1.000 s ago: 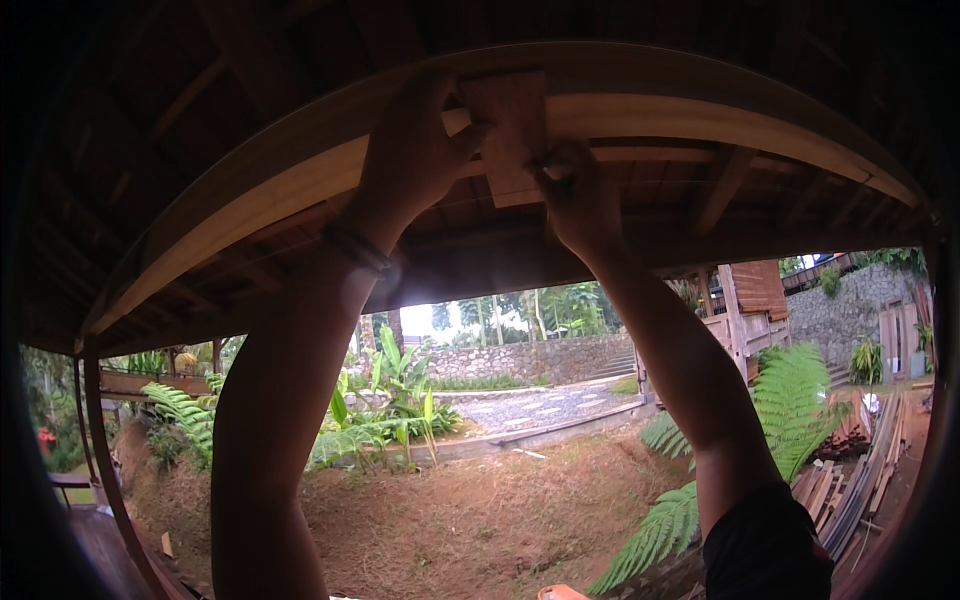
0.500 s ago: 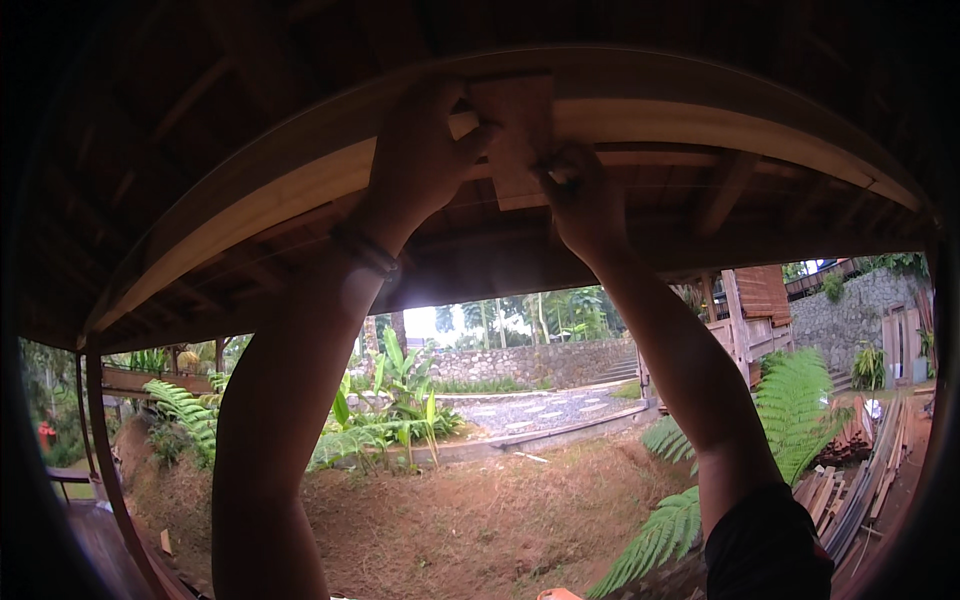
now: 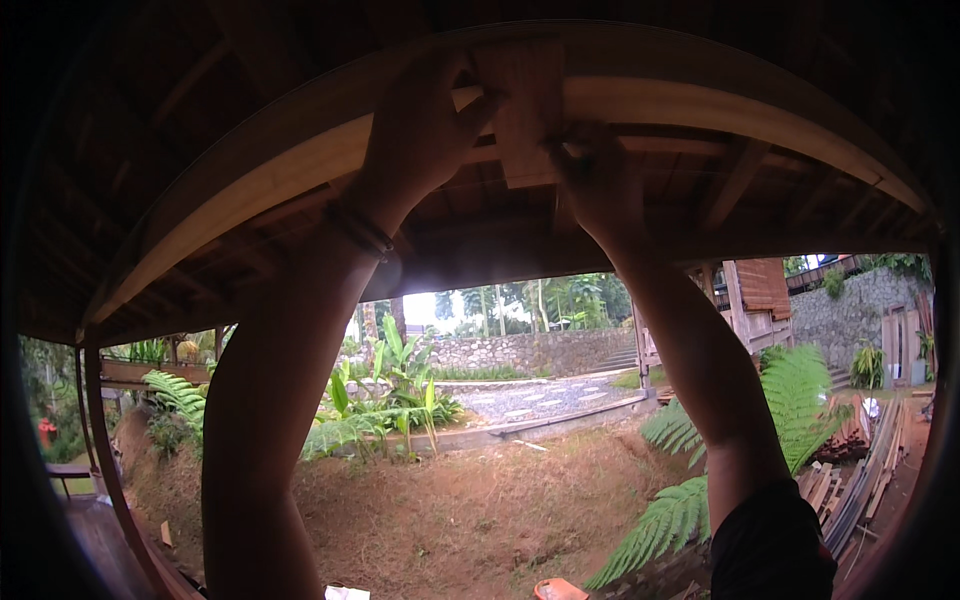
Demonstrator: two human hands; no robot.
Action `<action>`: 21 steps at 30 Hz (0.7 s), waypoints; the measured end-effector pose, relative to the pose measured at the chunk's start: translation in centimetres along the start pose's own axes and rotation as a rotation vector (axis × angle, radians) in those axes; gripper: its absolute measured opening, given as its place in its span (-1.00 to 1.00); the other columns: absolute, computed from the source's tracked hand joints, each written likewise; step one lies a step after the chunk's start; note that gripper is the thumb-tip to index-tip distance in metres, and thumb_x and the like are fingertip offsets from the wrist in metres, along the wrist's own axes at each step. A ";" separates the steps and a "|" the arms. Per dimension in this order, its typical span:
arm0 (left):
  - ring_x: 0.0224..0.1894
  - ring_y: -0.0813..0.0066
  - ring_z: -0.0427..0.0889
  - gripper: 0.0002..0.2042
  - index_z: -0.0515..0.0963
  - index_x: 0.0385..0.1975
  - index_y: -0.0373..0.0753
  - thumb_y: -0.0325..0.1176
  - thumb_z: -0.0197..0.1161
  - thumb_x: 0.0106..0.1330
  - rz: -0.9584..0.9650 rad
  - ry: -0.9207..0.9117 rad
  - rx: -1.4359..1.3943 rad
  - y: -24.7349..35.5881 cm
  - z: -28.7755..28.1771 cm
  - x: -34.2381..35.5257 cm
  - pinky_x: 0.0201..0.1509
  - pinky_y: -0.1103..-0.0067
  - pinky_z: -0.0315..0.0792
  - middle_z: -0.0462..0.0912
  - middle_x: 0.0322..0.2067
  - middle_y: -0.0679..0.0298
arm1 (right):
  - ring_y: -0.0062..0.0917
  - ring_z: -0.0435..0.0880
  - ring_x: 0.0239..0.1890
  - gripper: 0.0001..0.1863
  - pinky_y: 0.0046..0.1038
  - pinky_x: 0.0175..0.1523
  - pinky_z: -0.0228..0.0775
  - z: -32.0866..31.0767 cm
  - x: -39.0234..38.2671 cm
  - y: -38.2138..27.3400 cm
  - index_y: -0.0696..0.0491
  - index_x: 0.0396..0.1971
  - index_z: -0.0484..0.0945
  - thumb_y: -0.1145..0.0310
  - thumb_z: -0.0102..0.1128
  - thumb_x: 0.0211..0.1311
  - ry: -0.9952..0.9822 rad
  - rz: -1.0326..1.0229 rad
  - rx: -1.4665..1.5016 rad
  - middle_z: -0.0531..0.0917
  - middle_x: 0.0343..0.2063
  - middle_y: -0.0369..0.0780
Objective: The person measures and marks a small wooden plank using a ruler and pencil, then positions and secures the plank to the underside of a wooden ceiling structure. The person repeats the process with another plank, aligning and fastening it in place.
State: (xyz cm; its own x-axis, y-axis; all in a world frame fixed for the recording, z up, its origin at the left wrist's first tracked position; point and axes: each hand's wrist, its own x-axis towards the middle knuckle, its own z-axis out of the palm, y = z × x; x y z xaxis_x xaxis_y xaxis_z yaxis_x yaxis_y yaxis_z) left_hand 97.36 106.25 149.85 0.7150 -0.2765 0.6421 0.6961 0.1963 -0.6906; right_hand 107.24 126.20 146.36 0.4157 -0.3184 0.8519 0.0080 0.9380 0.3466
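Above me, a short flat wooden board [image 3: 528, 115] stands upright against a long pale wooden beam [image 3: 700, 105], its lower end hanging below the beam. My left hand [image 3: 425, 130], a dark band on its wrist, is closed on the board's left edge with the thumb across its face. At the lower right edge of the board is my right hand [image 3: 603, 175], its fingers curled into a pinch. Whatever the right fingers hold is too dark to make out. Both arms are raised, and shade hides most finger detail.
Dark roof rafters [image 3: 735, 185] run overhead. Beyond lie bare brown soil [image 3: 480, 510], fern fronds [image 3: 800, 405], a stone wall [image 3: 560, 352] and a paved path [image 3: 545, 398]. Stacked lumber [image 3: 865, 475] lies at right. Near the lower edge sits an orange object [image 3: 560, 590].
My view has tipped slightly down, so beam, board and hands sit higher in the picture. The right hand has shifted a little rightward. The left hand keeps its hold on the board.
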 end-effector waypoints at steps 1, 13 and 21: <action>-0.07 0.13 0.69 -0.72 0.60 -0.20 -0.26 -0.24 0.45 0.22 0.015 0.020 -0.001 0.0 0.0 0.0 0.03 0.32 0.55 0.69 -0.18 0.12 | -0.37 0.80 -0.14 -0.70 -0.39 -0.07 0.63 -0.1 0.0 -0.1 0.10 -0.20 0.66 0.18 0.42 0.25 0.011 -0.012 -0.012 0.76 -0.23 -0.11; -0.08 0.12 0.69 -0.68 0.59 -0.19 -0.27 -0.23 0.48 0.17 0.030 0.014 0.014 0.1 0.0 0.0 0.01 0.31 0.55 0.68 -0.18 0.11 | -0.38 0.80 -0.29 -0.71 -0.37 -0.21 0.62 -0.1 0.1 -0.3 0.02 -0.23 0.70 0.12 0.43 0.22 0.066 0.042 0.054 0.77 -0.31 -0.18; -0.05 0.20 0.70 -0.67 0.63 -0.13 -0.22 -0.14 0.44 0.25 -0.006 -0.019 0.072 0.1 0.2 -0.2 0.06 0.36 0.55 0.71 -0.16 0.16 | -0.35 0.80 -0.28 -0.66 -0.36 -0.19 0.63 -0.1 0.2 0.3 0.04 -0.20 0.69 0.07 0.41 0.23 0.063 -0.013 0.013 0.77 -0.32 -0.14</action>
State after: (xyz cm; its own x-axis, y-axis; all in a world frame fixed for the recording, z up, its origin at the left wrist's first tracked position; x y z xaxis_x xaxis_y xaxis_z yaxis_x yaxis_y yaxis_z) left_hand 97.29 106.47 149.76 0.7111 -0.2605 0.6530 0.7031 0.2615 -0.6613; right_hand 107.42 126.41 146.58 0.4718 -0.3212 0.8211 0.0027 0.9318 0.3630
